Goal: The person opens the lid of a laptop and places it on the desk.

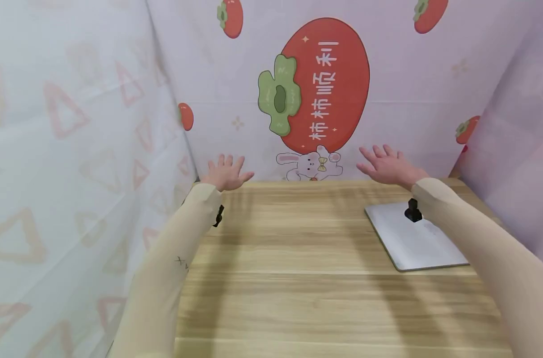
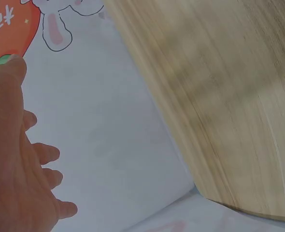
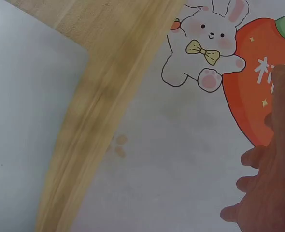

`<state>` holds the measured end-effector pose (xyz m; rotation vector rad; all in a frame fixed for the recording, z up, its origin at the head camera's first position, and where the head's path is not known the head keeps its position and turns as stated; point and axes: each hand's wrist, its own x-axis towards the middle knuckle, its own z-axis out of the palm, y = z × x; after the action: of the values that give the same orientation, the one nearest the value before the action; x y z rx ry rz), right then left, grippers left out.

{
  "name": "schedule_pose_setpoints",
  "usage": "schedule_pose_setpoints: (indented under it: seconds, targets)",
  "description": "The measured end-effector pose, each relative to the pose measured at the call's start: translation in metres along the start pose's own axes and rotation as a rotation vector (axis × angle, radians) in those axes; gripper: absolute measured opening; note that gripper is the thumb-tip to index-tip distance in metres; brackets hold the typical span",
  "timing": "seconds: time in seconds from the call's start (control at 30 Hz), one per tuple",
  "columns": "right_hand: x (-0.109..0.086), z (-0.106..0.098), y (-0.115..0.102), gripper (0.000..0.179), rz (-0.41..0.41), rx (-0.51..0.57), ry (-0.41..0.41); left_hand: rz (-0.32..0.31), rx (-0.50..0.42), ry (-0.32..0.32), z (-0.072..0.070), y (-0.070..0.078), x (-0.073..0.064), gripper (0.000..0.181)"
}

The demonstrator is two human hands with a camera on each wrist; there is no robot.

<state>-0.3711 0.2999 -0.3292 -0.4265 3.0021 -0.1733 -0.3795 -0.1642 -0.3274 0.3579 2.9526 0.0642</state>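
Both arms stretch forward over the wooden table (image 1: pixel 298 238). My left hand (image 1: pixel 225 173) is held up by the far left of the table, fingers spread and nothing in it. In the left wrist view the same hand (image 2: pixel 17 150) shows its thumb and fingertips against the white cloth. On the other side my right hand (image 1: pixel 389 166) has its fingers spread too, holding nothing, above the table's far edge. A flat silver laptop-like slab (image 1: pixel 414 238) lies on the table under the right forearm, which covers part of it. Its pale surface (image 3: pixel 26 121) fills the left of the right wrist view.
A printed cloth (image 1: pixel 235 74) with a big red persimmon (image 1: pixel 343 99) and a white rabbit (image 1: pixel 313 164) hangs behind the table. Cloth side walls stand at the left (image 1: pixel 74 174) and right (image 1: pixel 521 139). A small black mount (image 1: pixel 413 211) shows at the right wrist.
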Motion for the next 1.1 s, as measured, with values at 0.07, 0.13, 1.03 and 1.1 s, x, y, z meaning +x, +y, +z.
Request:
schedule_pose_setpoints:
  seconds: [0.07,0.13,1.03,1.1]
  targets:
    - [-0.003,0.000,0.003,0.079,0.006,0.022,0.003,0.008,-0.002,-0.006,0.001,0.005,0.002,0.077]
    - [-0.008,0.000,0.007,0.079,0.013,0.045,0.009,0.026,-0.017,-0.015,0.003,0.011,0.006,0.077]
    - [-0.053,0.031,0.061,0.075,-0.053,0.326,0.044,0.138,-0.097,0.010,0.039,0.068,0.027,0.076]
    - [-0.057,0.035,0.065,0.075,-0.048,0.347,0.056,0.153,-0.125,0.001,0.042,0.073,0.026,0.077]
